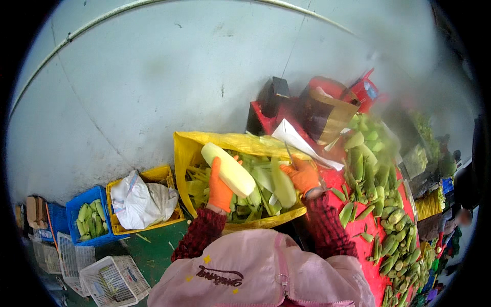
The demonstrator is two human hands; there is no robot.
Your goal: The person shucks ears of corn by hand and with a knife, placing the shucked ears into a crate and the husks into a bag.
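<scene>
My left hand [221, 187], in an orange glove, is wrapped round a thick, pale yellow-green peeled vegetable [232, 171], which tilts down to the right. My right hand [303, 175], also gloved in orange, is closed on a thin dark tool [288, 150]; its kind is too small to make out. Both hands are over a wide yellow sack [261, 223], its mouth spread open and full of green peelings and leaves [244, 207]. A broad green strip of peel [282, 187] lies just left of my right hand, and I cannot tell whether they touch.
To the right, a red table [335, 180] bears a heap of green vegetables [394, 225]. Behind it stand a brown paper bag [327, 116] and a red container [365, 91]. Leftward are a yellow crate [120, 228] with a white sack [140, 202], a blue crate [105, 239] and white baskets [113, 281].
</scene>
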